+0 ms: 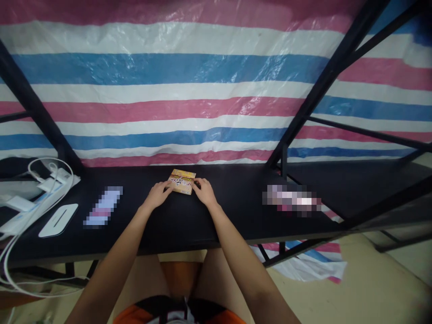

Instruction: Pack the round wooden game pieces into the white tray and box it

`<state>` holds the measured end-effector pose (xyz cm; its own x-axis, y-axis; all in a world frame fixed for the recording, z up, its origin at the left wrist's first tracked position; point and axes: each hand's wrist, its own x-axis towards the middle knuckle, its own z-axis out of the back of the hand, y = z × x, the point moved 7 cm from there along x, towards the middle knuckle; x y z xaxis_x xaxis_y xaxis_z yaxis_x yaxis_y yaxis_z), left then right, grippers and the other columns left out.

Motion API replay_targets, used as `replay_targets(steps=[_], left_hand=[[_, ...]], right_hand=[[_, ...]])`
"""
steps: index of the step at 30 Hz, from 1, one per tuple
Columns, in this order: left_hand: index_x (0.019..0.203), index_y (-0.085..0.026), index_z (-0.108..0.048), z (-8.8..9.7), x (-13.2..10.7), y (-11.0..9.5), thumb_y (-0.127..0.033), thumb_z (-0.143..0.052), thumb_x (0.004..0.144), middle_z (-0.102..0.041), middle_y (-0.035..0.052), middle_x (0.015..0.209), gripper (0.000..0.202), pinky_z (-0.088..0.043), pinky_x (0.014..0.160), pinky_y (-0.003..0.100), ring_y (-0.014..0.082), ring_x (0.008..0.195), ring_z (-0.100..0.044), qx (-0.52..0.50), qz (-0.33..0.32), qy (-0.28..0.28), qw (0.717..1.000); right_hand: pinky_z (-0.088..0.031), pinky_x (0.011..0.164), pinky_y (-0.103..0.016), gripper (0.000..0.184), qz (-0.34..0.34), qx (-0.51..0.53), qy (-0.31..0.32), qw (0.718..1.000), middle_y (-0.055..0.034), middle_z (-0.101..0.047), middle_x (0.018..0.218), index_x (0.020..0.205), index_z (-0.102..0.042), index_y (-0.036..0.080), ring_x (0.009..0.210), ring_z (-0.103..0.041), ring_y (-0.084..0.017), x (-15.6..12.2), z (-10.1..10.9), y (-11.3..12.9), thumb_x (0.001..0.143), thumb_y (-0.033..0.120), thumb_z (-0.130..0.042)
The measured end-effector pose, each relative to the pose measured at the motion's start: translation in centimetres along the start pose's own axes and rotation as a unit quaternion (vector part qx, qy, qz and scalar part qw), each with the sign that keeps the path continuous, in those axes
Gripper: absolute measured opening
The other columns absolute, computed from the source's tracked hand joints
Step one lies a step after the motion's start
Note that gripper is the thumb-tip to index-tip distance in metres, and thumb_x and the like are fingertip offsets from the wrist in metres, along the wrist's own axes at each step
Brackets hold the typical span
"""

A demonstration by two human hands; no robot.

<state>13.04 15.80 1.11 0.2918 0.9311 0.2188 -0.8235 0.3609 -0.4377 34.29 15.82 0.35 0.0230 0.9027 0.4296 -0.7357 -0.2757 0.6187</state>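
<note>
A small flat yellow and brown box with printed lettering lies at the middle of the black tabletop, toward its far side. My left hand grips its left edge, the fingers bent and the fingertips on the box. On the opposite side, my right hand has its thumb and fingers closed at the right edge. The box sits between both hands with its printed face up. My palms hide little of it, but the exact hold of the fingertips is too small to make out.
A power strip with white cables lies at the left, near a white flat oval-ended object. Blurred-out items lie left and right. Black metal posts frame the table before a striped plastic sheet.
</note>
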Motion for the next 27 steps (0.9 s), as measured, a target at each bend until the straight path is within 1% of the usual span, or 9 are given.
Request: replay_targets(steps=[4, 7, 12, 14, 16, 18, 21, 24, 27], left_hand=[[0.119, -0.023, -0.056, 0.1, 0.0, -0.5, -0.047, -0.035, 0.091, -0.065, 0.0078, 0.106, 0.043, -0.041, 0.09, 0.037, 0.0249, 0.102, -0.057, 0.008, 0.006, 0.005, 1.0], [0.118, -0.021, -0.055, 0.5, 0.1, -0.1, -0.049, -0.036, 0.09, -0.066, 0.0089, 0.1, 0.044, -0.041, 0.086, 0.04, 0.027, 0.097, -0.057, 0.049, 0.042, -0.011, 0.998], [0.124, -0.02, -0.053, 0.6, 0.3, 1.0, -0.05, -0.04, 0.088, -0.063, 0.0107, 0.111, 0.049, -0.04, 0.09, 0.041, 0.0286, 0.104, -0.054, 0.06, 0.054, -0.026, 0.996], [0.124, -0.023, -0.055, 0.3, 0.4, 1.2, -0.046, -0.041, 0.089, -0.063, 0.0089, 0.11, 0.044, -0.04, 0.091, 0.04, 0.0262, 0.104, -0.054, 0.028, 0.046, -0.018, 0.998], [0.119, -0.026, -0.059, 0.1, 0.5, 1.1, -0.042, -0.041, 0.089, -0.062, 0.0073, 0.112, 0.039, -0.039, 0.093, 0.039, 0.0245, 0.105, -0.054, 0.0, 0.028, -0.021, 0.999], [0.113, -0.028, -0.064, -0.1, 0.5, 0.7, -0.045, -0.044, 0.088, -0.059, 0.0068, 0.116, 0.036, -0.038, 0.095, 0.04, 0.0249, 0.109, -0.051, -0.011, 0.013, -0.029, 0.999], [0.115, -0.029, -0.063, -0.1, 0.5, 0.5, -0.056, -0.054, 0.079, -0.052, 0.0085, 0.125, 0.046, -0.036, 0.098, 0.045, 0.029, 0.115, -0.046, 0.0, 0.018, -0.029, 0.999], [0.119, -0.026, -0.061, 1.1, 0.3, 1.0, -0.053, -0.056, 0.079, -0.049, 0.0118, 0.127, 0.049, -0.037, 0.096, 0.046, 0.0321, 0.117, -0.044, 0.034, 0.056, -0.061, 0.996], [0.115, -0.023, -0.063, 2.3, 0.0, 1.1, -0.042, -0.047, 0.087, -0.056, 0.0115, 0.114, 0.037, -0.041, 0.091, 0.041, 0.0284, 0.107, -0.051, 0.037, 0.068, -0.103, 0.992]], right_hand=[[-0.042, 0.083, -0.031, 0.034, -0.01, -0.008, 0.038, 0.999, -0.006, -0.066, 0.094, 0.112, -0.06, 0.021, 0.089, -0.056, -0.02, -0.1, -0.5, 0.0, 0.087, 0.04, -0.047], [-0.042, 0.081, -0.029, 0.036, -0.006, 0.012, 0.053, 0.999, -0.0041, -0.068, 0.092, 0.113, -0.06, 0.022, 0.089, -0.057, -0.019, -0.3, -0.3, 0.3, 0.085, 0.042, -0.052], [-0.043, 0.068, -0.026, 0.039, -0.002, 0.047, 0.085, 0.995, -0.0006, -0.063, 0.066, 0.085, -0.068, 0.019, 0.065, -0.057, -0.015, -0.6, -0.5, 1.0, 0.088, 0.047, -0.042], [-0.044, 0.074, -0.027, 0.039, 0.025, 0.037, 0.046, 0.998, -0.0039, -0.065, 0.077, 0.084, -0.069, 0.018, 0.076, -0.059, -0.017, -0.5, -0.1, 1.5, 0.089, 0.047, -0.042], [-0.041, 0.088, -0.032, 0.036, 0.047, 0.023, -0.003, 0.999, -0.0086, -0.063, 0.105, 0.103, -0.066, 0.02, 0.1, -0.055, -0.021, -0.4, 0.4, 1.8, 0.086, 0.045, -0.047], [-0.036, 0.098, -0.036, 0.043, 0.056, 0.016, 0.004, 0.998, -0.0099, -0.054, 0.126, 0.119, -0.059, 0.022, 0.116, -0.047, -0.023, -0.3, 0.2, 1.9, 0.084, 0.046, -0.051], [-0.039, 0.095, -0.035, 0.039, 0.041, 0.02, 0.064, 0.997, -0.0081, -0.062, 0.114, 0.111, -0.064, 0.023, 0.107, -0.054, -0.021, -0.4, -0.5, 1.8, 0.089, 0.048, -0.043], [-0.043, 0.088, -0.033, 0.042, 0.021, 0.008, 0.049, 0.999, -0.0072, -0.067, 0.095, 0.1, -0.068, 0.022, 0.092, -0.059, -0.02, -0.5, 0.0, 1.6, 0.092, 0.048, -0.036], [-0.037, 0.098, -0.037, 0.043, 0.037, -0.012, 0.009, 0.999, -0.0104, -0.059, 0.119, 0.116, -0.062, 0.022, 0.113, -0.05, -0.024, -0.4, 0.4, 1.6, 0.089, 0.049, -0.043]])
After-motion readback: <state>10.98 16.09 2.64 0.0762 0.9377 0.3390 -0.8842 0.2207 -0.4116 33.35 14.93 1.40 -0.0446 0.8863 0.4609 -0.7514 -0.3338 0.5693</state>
